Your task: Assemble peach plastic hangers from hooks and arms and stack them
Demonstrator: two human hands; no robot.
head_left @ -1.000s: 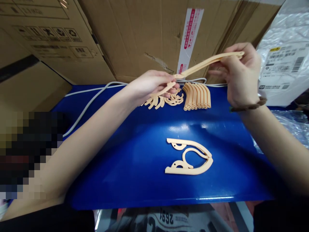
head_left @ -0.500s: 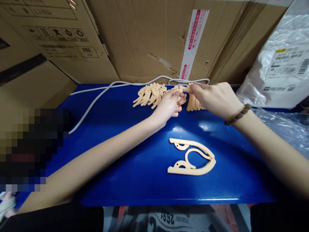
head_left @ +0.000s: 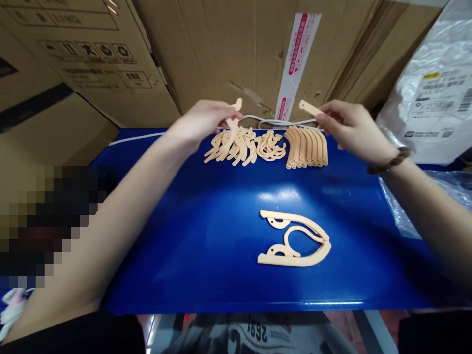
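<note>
My left hand is closed on a cream curved plastic piece, held above a pile of similar curved pieces. My right hand pinches a cream arm piece with a hole near its end, raised over the right end of a row of long curved arms. Between pile and row lies a smaller heap of hook-shaped pieces. Nearer the front edge, a folded cream hanger rests flat on the blue table, touched by neither hand.
Cardboard boxes stand along the back and left. A white cable runs behind the piles. At the right are a white wrapped package and clear plastic film. A pixelated dark area covers the left edge.
My hands have moved apart and up from the piles, left hand leftward, right hand rightward. Each now visibly holds a cream piece. The small heap and the row are uncovered.
</note>
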